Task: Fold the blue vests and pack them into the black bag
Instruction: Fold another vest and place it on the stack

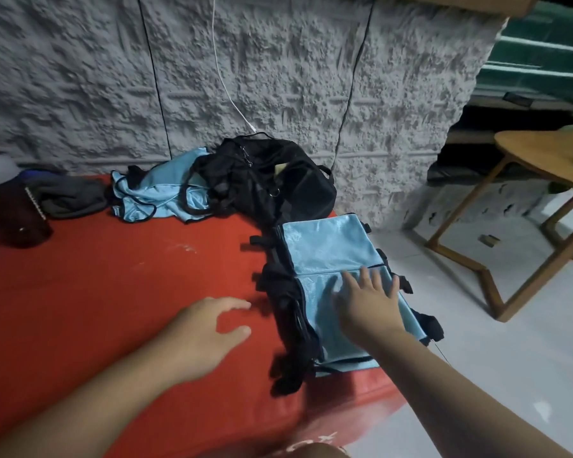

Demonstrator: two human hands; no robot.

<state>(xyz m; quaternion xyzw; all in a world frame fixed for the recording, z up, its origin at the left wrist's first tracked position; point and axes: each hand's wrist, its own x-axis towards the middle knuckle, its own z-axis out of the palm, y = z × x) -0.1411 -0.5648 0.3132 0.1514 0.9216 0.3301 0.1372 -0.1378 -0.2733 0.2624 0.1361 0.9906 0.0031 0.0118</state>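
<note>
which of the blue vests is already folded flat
The blue vest under the right hand, at the red mat's right edge. The other vest lies crumpled beside the black bag.

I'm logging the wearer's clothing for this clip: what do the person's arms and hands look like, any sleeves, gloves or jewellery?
Both arms are bare as far as the frame shows: no sleeves reach the forearms. The left hand and right hand wear no gloves, and no rings, watch or bracelet show on either wrist or on the fingers. The picture is slightly blurred, so fine details such as nails cannot be judged.
</note>
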